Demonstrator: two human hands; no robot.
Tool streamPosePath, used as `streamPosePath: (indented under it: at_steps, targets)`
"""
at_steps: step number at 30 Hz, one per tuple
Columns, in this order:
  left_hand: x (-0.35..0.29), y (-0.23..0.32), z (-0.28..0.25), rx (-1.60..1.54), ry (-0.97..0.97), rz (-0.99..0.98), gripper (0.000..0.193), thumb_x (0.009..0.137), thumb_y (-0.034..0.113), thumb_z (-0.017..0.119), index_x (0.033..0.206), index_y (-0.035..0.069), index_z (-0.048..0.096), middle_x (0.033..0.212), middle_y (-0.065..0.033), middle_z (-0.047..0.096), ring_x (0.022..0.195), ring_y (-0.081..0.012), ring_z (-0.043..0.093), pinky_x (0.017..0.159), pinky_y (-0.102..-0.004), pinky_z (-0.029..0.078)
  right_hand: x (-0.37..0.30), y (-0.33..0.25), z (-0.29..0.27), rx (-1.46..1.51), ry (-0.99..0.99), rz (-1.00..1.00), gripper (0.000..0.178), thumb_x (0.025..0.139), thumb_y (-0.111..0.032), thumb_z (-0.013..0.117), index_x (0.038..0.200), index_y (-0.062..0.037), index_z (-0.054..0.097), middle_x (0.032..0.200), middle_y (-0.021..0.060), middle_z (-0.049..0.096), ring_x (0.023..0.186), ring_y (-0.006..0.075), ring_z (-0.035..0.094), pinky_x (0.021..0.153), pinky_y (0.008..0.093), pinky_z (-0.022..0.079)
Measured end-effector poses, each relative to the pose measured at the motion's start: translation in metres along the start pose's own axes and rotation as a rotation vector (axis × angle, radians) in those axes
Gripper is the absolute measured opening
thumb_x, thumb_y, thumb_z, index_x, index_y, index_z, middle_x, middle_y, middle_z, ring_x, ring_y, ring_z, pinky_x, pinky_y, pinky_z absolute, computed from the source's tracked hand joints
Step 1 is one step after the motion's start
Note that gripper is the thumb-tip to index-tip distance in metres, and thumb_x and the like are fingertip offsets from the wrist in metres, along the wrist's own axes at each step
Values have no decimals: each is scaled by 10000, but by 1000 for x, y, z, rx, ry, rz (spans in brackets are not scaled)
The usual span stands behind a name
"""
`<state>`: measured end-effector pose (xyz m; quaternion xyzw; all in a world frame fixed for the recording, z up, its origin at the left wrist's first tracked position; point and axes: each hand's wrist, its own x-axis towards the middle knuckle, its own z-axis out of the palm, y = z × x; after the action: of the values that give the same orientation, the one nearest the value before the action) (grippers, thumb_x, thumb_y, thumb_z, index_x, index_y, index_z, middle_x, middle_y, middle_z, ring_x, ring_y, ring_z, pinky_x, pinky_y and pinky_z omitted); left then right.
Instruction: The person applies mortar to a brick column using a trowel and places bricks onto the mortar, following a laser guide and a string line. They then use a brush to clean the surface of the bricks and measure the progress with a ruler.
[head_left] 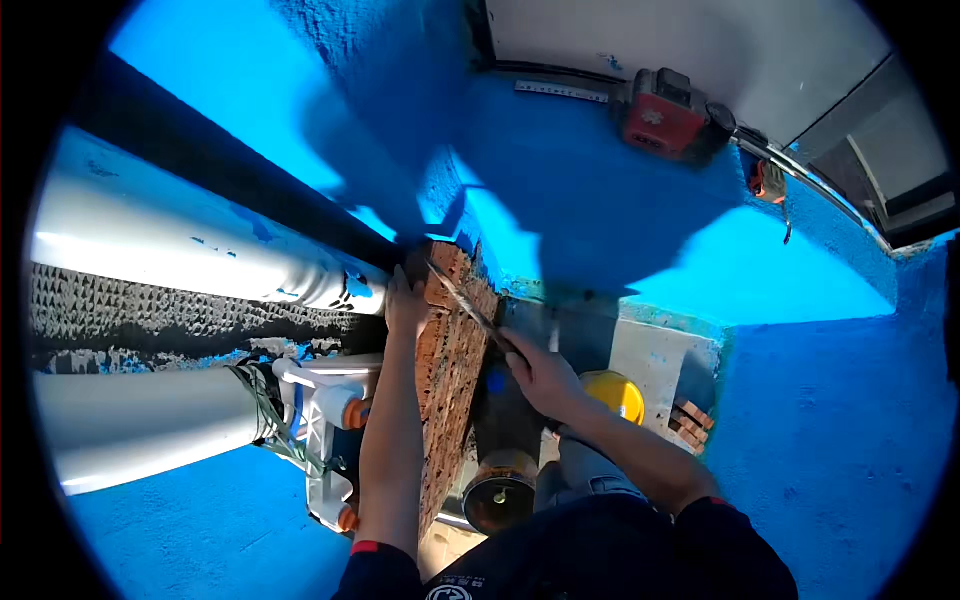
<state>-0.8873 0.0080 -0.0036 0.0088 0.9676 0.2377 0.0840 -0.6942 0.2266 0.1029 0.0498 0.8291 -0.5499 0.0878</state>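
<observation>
My left hand (pixel 405 308) grips a brick (pixel 425 270) at the far end of a narrow brick wall (pixel 450 360), beside the end of a white pipe. Its fingers lie along the brick's left side, partly in shadow, with the thumb over the near side. My right hand (pixel 543 378) is closed round the handle of a trowel (pixel 465 302). The trowel's long, thin blade is seen nearly edge-on and slants up and left over the wall, its tip close to the brick under my left hand.
Thick white pipes (pixel 190 250) and a white plastic frame (pixel 318 430) stand left. Below are a dark bucket (pixel 500 497), a yellow bucket (pixel 613 395) and stacked bricks (pixel 690 425). A red tool (pixel 662 115), a ruler (pixel 560 91) and a tape measure (pixel 768 182) lie on the blue ledge.
</observation>
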Motion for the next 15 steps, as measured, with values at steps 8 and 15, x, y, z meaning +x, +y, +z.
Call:
streamPosePath:
  at_steps: [8,15]
  targets:
    - [10,-4,10,95,41,25,609,920,264,514,1418,3,279,1354,-267,408,1218,-419,418,1015,-441,358,15,116,86,497,39,460,357,959,-430,493,815,-105,457,587,21,385,476,166,390,469,355,327]
    - [8,-18,9,44,46,78,616,930,282,499,1430,9,264,1389,-263,381,1253,-416,394,1027,-434,354,0,66,151,345,-68,400,318,999,-354,414,816,-95,438,569,42,340,473,195,352,478,412,309]
